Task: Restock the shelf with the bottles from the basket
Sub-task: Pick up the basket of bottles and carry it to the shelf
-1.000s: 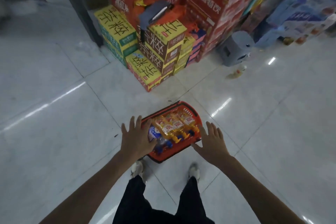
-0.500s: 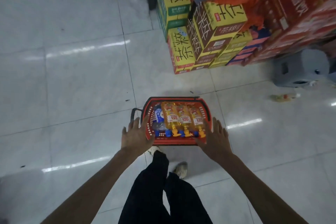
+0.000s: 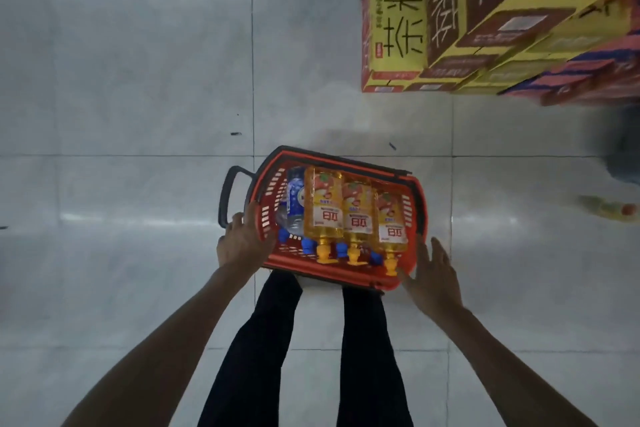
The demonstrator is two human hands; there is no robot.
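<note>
Left hand: the left hand (image 3: 242,243) is now being curled over the left rim of the red basket (image 3: 346,276), beside its black handle (image 3: 227,198). A second ago it was being held spread above the load.
Right hand: the right hand (image 3: 434,274) is being kept flat, with its fingers apart, just beside the basket's near right corner. Whether contact is being made cannot be told.
Basket: it is resting on the tiled floor (image 3: 138,114), in front of the person's legs and well apart from the stacked cartons (image 3: 394,21).
Bottles: three juice bottles (image 3: 353,215) are lying side by side on top, yellow caps toward the person, with blue-capped water bottles (image 3: 294,198) under them. None is being lifted.
Change: the reach is being turned into a one-sided grip, and the view is being swung steeply down over the basket.
Meaning: the basket is probably being picked up or steadied. Restocking is not yet begun, and no shelf is in view.
</note>
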